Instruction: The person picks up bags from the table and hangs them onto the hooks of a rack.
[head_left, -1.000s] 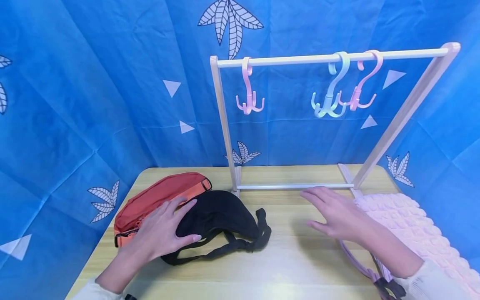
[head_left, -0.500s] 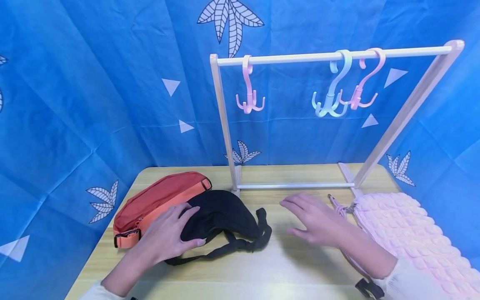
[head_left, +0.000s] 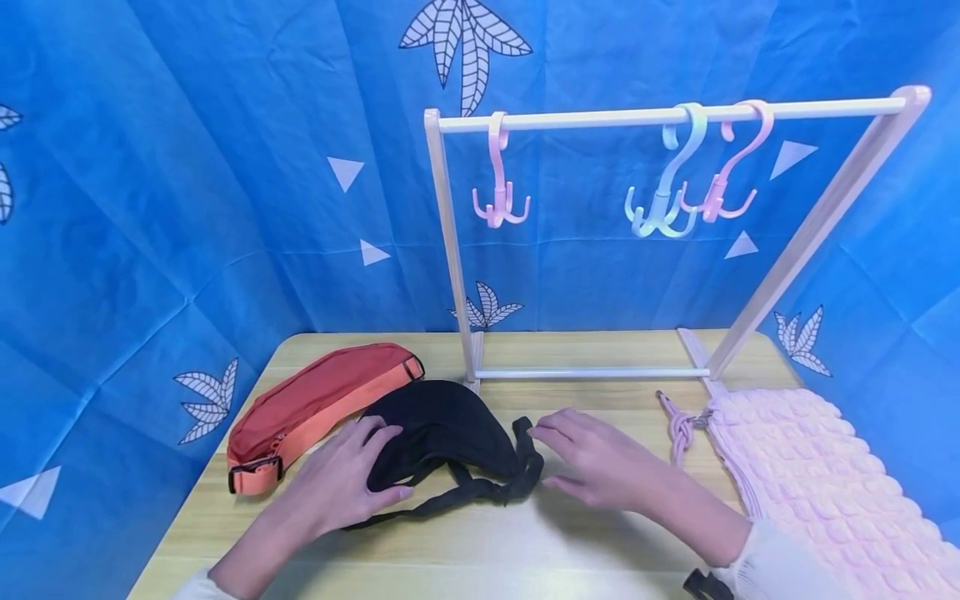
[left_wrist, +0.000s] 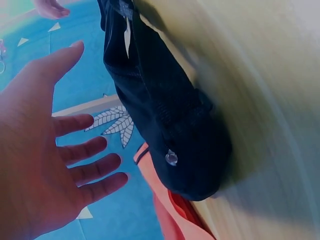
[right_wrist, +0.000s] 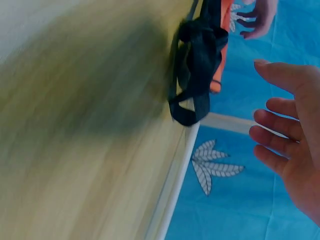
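A black bag (head_left: pixel 450 425) with a knotted strap (head_left: pixel 487 492) lies on the table at centre left, and a small zip pull (left_wrist: pixel 171 158) shows on it in the left wrist view. My left hand (head_left: pixel 341 479) is over the bag's left end, thumb and fingers spread, gripping nothing. At the strap's right end hovers my right hand (head_left: pixel 592 458), its fingers loosely extended; in the right wrist view the strap bundle (right_wrist: pixel 200 60) is apart from the fingers. Behind the black bag rests a red waist bag (head_left: pixel 322 396) with an orange strap.
A wooden rack (head_left: pixel 570 121) stands at the back, carrying a pink hook (head_left: pixel 498 179) on the left, plus a blue hook (head_left: pixel 663 187) and another pink hook (head_left: pixel 727 175) on the right. A puffy pale pink bag (head_left: pixel 825 475) with a corded strap (head_left: pixel 678 429) lies at right.
My right hand has moved left, away from the pink bag and up to the black strap's end. My left hand has shifted slightly right and down over the black bag.
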